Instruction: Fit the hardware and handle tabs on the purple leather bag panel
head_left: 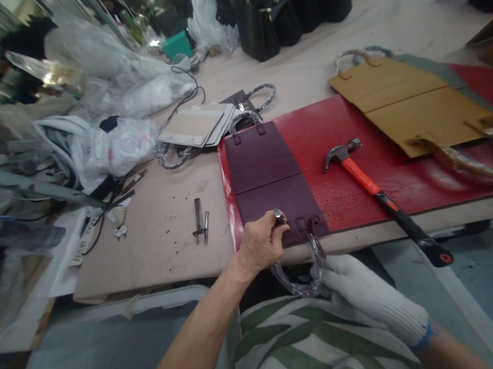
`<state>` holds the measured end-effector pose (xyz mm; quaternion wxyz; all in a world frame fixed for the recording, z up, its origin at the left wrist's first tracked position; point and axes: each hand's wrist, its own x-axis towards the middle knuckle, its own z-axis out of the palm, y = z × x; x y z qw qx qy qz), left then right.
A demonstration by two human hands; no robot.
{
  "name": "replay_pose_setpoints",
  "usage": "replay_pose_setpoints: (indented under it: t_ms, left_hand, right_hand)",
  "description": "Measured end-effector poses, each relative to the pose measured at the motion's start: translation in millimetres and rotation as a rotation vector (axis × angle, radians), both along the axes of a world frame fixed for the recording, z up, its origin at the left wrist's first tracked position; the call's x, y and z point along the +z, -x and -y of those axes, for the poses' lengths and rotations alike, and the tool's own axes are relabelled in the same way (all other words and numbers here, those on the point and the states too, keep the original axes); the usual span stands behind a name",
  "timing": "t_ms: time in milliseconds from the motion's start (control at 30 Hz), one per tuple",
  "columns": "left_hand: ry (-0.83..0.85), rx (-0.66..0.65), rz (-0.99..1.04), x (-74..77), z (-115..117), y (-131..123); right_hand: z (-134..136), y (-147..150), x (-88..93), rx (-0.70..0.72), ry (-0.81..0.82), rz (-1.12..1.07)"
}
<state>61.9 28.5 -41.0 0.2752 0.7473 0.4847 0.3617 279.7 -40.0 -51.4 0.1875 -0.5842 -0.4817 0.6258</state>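
Note:
A dark purple leather bag panel (266,161) lies flat with its lower end at the table's front edge. My bare left hand (262,242) is closed around a short metal punch (277,213), whose round head points up over the panel's lower end. A white knitted glove covers my right hand (353,288). Its fingers grip the plastic-wrapped bag handle (302,289), which hangs over the edge toward my lap. A claw hammer (360,176) with an orange and black grip rests to the right of the panel, its grip end jutting past the edge.
Two more metal tools (199,220) lie left of the red board (328,114). Mustard bag panels (415,98) with wrapped handles lie at the right. Beige and white sheets (194,125) are stacked behind. Black bags (259,30) stand at the back; plastic wrapping (123,98) heaps up at the left.

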Motion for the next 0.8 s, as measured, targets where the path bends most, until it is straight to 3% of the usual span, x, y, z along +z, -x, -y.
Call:
replay_pose_setpoints:
  t_ms: [67,233,300,367,467,567,700,800]
  left_hand:
    - [-0.024,-0.012,-0.033,-1.9,0.2,-0.5]
    - [-0.085,-0.037,-0.108,-8.5,0.4,-1.8]
    - [-0.096,-0.030,-0.117,-10.3,0.1,-2.7]
    - [-0.109,-0.024,-0.119,-11.6,-0.6,-3.8]
    - [-0.132,-0.026,-0.105,-13.0,-1.6,-5.5]
    - [-0.142,-0.023,-0.100,-14.4,-2.3,-6.5]
    - [-0.140,0.001,-0.114,-17.1,-3.1,-6.9]
    - [-0.142,0.001,-0.112,-19.1,-4.1,-7.0]
  right_hand:
    - [-7.9,-26.1,15.6,0.095,-0.195,0.265]
    - [-46.6,-64.0,49.8,-0.044,-0.684,1.019]
    - [-62.7,-66.5,52.4,0.051,-0.764,1.221]
    - [-76.3,-66.2,50.3,0.171,-0.698,1.326]
    - [-91.2,-67.6,47.0,0.271,-0.521,1.302]
    - [-99.2,-74.3,49.6,0.259,-0.388,1.234]
    - [-94.3,-82.6,64.3,0.066,-0.316,0.990]
    - [-74.3,-77.1,85.9,-0.143,-0.303,0.518]
